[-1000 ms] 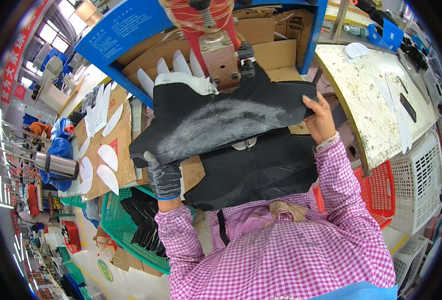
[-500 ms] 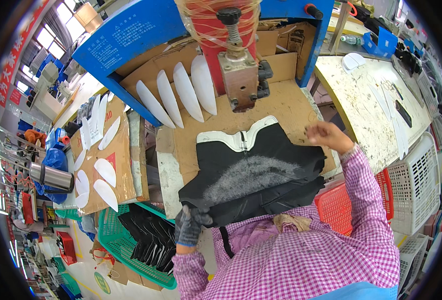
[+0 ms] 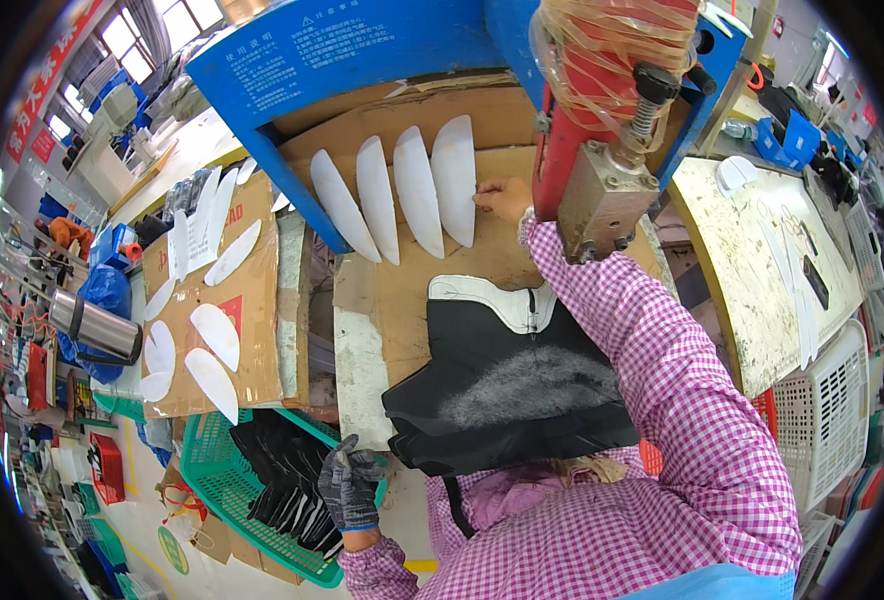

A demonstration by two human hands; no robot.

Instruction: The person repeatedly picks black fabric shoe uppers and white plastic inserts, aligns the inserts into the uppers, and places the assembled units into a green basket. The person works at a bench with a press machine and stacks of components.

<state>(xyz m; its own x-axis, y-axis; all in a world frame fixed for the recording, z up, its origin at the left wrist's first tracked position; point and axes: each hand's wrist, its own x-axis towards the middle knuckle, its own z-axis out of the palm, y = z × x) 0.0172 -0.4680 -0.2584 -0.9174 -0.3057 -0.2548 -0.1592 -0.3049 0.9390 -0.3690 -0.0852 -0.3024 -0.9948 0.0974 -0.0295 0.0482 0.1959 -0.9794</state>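
My bare right hand (image 3: 503, 199) reaches under the press head, its fingertips pinched at the right edge of a white half-moon piece (image 3: 454, 170). This is the rightmost in a row of similar pieces standing on the cardboard-covered bed. A black fabric piece (image 3: 502, 375) lies in front of me on the bed, with a white curved collar-like part (image 3: 482, 297) along its far edge and a fuzzy grey patch in the middle. My right forearm covers its right side. Beside its lower left corner is my left hand (image 3: 352, 490) in a grey glove, fingers loosely bent and holding nothing.
The red press head (image 3: 602, 190) hangs above my right forearm inside a blue frame (image 3: 362, 50). At left, a cardboard sheet (image 3: 257, 345) carries more white pieces. Below it a green basket (image 3: 212, 470) holds black pieces. A white side table (image 3: 742, 260) stands at right.
My right hand has moved left and away from me, from the black fabric's right side to the white half-moon piece. My left hand has let go of the fabric and moved slightly down-left.
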